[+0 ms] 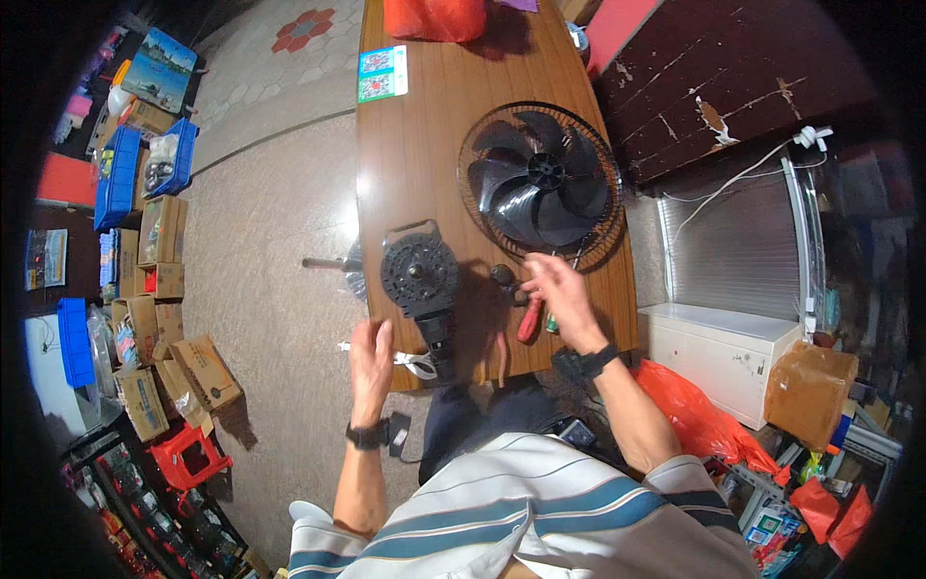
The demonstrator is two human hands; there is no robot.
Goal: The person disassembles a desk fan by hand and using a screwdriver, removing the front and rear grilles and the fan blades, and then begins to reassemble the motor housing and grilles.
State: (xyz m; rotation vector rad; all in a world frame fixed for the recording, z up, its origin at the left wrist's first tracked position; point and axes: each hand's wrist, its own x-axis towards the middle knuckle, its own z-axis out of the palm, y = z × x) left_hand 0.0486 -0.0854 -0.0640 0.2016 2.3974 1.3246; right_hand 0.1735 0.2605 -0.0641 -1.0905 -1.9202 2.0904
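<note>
My left hand [369, 359] is at the left front edge of the wooden table, its fingers curled over a white cord [417, 366] that shows on both sides of it. Beside it lies a dark, round fan motor housing [419, 274] with a neck pointing toward me. My right hand [561, 294] hovers with thumb and fingers apart, close to a small black knob-like part [503, 277]. Below it lie a red-handled screwdriver [530, 321] and a green-handled one [552, 323], partly covered by the hand. Beyond it, black fan blades [546, 207] sit in a round wire grille [467, 198].
A red bag [436, 17] and a printed card [383, 74] lie on the table's far part. A round fan base with a pole [324, 263] stands at its left. Cardboard boxes [204, 372] and a red stool [189, 457] are on the left, a white cabinet [719, 352] on the right.
</note>
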